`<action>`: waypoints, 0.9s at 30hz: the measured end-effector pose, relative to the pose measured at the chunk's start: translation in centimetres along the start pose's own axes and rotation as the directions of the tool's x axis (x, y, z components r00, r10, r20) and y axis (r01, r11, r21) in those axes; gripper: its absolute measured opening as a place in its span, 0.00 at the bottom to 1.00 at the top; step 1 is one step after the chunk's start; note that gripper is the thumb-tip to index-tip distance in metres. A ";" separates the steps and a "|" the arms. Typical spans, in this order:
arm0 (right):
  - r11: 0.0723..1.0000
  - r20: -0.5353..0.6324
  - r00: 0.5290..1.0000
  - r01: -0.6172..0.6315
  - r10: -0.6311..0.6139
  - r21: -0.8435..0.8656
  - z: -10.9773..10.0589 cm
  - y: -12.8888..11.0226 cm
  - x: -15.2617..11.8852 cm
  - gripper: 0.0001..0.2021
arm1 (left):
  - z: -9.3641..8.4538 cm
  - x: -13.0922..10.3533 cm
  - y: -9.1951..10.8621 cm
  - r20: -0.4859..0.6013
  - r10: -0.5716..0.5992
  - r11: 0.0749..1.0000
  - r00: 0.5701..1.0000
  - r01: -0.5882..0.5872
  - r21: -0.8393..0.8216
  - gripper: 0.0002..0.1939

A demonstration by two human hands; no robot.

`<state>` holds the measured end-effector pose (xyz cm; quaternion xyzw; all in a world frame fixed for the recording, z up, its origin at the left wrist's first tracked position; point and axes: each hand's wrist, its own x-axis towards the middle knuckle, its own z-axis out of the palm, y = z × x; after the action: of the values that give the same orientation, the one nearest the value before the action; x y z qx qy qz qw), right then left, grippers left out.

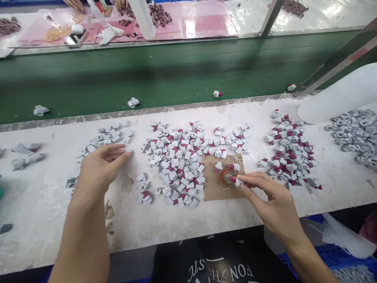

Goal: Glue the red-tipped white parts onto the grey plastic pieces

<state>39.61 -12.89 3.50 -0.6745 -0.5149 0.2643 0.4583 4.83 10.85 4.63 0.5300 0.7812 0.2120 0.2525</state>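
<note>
Between the thumb and forefinger of my right hand (pixel 271 200) is a small grey-and-maroon part (pixel 238 181), held at a round red-rimmed cap (pixel 227 176). The cap sits on a brown board (pixel 215 189), where two more grey-and-maroon parts lie. My left hand (pixel 103 165) is raised over the white table, fingertips close together beside a grey pile (pixel 113 135); whether something small is pinched there cannot be made out. Between my hands spreads a large pile of grey-and-maroon parts (pixel 179 161).
A pile of grey-and-maroon parts (pixel 290 151) and a grey pile (pixel 357 135) lie to the right, near a white tube (pixel 338 94). Behind the table runs a green belt (pixel 176 74) carrying scattered parts. Another person's hands (pixel 75 4) show across it.
</note>
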 end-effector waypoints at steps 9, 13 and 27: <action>0.791 0.058 0.972 -0.220 0.228 0.571 0.7 -1.1 3.5 0.07 | 0.8 -6.7 3.7 0.064 0.335 0.896 0.940 -0.297 -0.330 0.16; 0.738 0.074 0.976 -0.204 0.205 0.643 2.0 -2.4 4.9 0.08 | 3.4 -11.8 7.2 0.427 0.536 0.736 0.728 -0.156 -0.659 0.08; 0.854 0.084 0.987 -0.163 0.140 0.493 2.2 -3.3 5.0 0.08 | 6.4 -13.0 9.1 0.547 0.623 0.654 0.560 0.012 -0.756 0.06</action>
<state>37.94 -7.25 6.02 -0.5657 -0.3845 0.4384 0.5830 19.38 2.24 7.22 0.5713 0.3389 0.2797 0.6932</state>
